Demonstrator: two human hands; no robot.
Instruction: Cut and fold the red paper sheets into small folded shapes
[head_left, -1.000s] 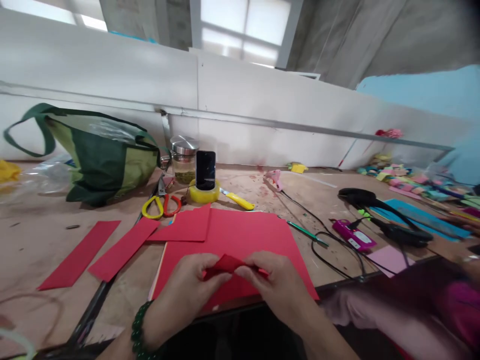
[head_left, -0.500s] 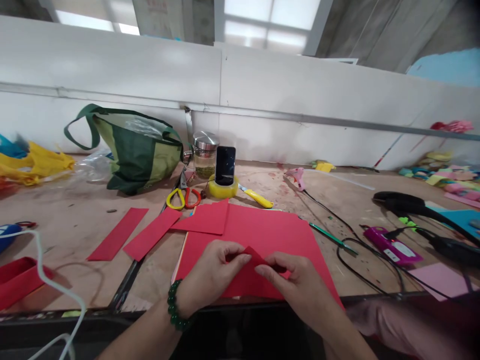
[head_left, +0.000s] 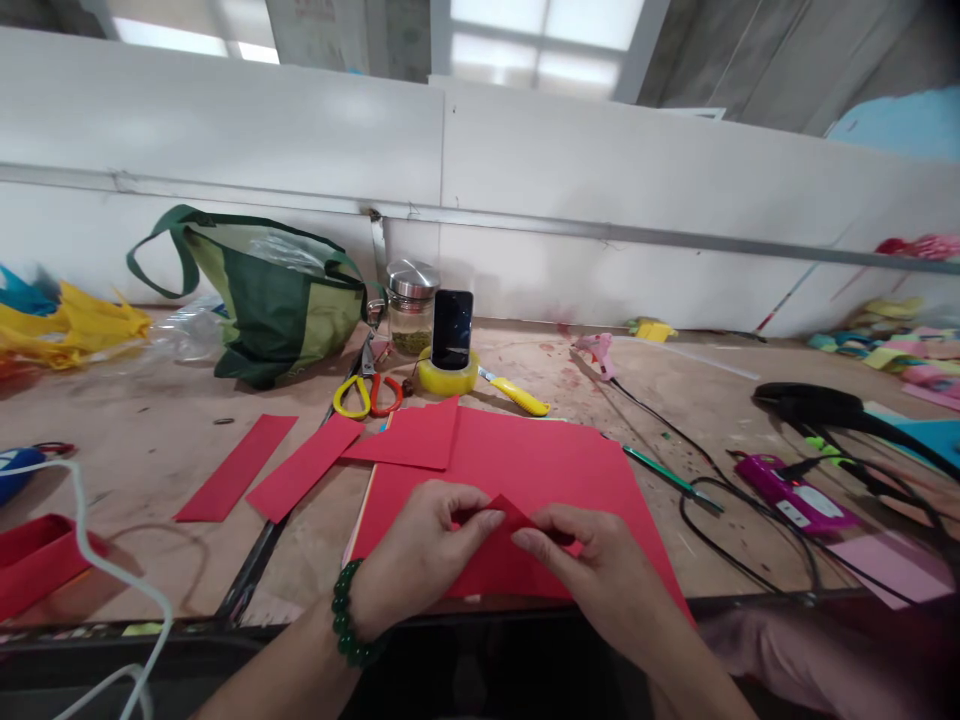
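Note:
A small piece of red paper is pinched between my two hands, its corner pointing up. My left hand, with a green bead bracelet at the wrist, closes thumb and finger on its left side. On the opposite side my right hand grips it the same way. Beneath both hands lies a stack of red paper sheets. A cut red sheet rests on the stack's upper left corner. Two red paper strips, a nearer one and a farther-left one, lie to the left.
Behind the stack are scissors, a phone on a yellow tape roll, a jar and a yellow utility knife. A green bag stands left. Rightward lie a green pen-like tool, a glue gun and cables.
The hands and the red paper hold almost the same pose. The view has shifted very slightly, and a blurred shape shows at the right edge near the pink paper.

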